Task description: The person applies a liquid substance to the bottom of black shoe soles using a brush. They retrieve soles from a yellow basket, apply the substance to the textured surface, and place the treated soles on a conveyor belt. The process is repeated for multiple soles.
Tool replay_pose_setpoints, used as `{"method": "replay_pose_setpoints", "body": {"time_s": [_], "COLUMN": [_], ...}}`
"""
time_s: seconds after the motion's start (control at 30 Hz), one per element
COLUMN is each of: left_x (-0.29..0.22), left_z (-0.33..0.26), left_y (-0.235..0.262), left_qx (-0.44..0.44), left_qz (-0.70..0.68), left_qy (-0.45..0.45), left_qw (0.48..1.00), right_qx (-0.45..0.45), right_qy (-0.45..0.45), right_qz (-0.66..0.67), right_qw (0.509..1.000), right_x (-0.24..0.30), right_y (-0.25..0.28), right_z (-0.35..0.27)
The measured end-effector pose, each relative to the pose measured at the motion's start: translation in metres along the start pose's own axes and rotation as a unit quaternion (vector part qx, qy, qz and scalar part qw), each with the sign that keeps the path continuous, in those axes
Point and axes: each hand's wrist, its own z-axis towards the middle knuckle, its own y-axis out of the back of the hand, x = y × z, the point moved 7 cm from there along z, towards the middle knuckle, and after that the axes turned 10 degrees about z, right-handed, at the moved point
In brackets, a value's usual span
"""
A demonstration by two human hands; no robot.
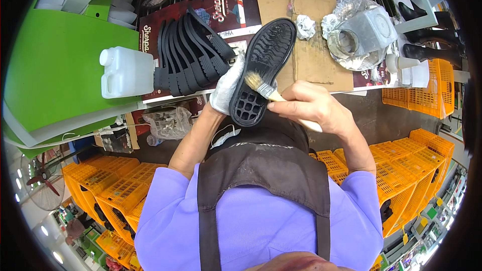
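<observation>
A black shoe sole is held tilted in front of me, its ribbed inner side and the square cavities of its heel facing up. Gripping its left edge near the heel is my left hand, which wears a white glove. My bare right hand is closed around the pale handle of a flat paintbrush. The bristles touch or hover just over the middle of the sole; which one I cannot tell. To the left, several more black soles stand on edge in a row on the bench.
A white plastic jug stands left of the soles, beside a green panel. Cardboard covers the bench at right, with crumpled white wads and a clear cut-open container on foil. Orange crates stand behind me on both sides.
</observation>
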Motion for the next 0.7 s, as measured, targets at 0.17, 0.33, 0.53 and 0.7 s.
{"method": "replay_pose_setpoints", "body": {"time_s": [0.17,0.33,0.53,0.7], "left_x": [0.007,0.012,0.017,0.012], "left_z": [-0.006,-0.005,0.002,0.002], "left_y": [-0.009,-0.012,-0.001,0.009], "left_qx": [0.102,0.147,0.094,0.03], "left_qz": [0.031,0.017,0.139,0.19], "left_qy": [0.065,0.06,-0.003,-0.027], "left_qw": [0.992,0.987,0.986,0.981], "right_qx": [-0.104,-0.2,-0.329,-0.357], "right_qy": [-0.004,-0.064,-0.086,-0.27], "right_qz": [-0.099,-0.165,-0.134,0.134], "right_qw": [0.99,0.964,0.931,0.884], "right_x": [-0.027,-0.039,-0.042,-0.066], "right_y": [0.035,0.053,0.045,0.032], "right_z": [-0.006,-0.01,-0.009,-0.016]}}
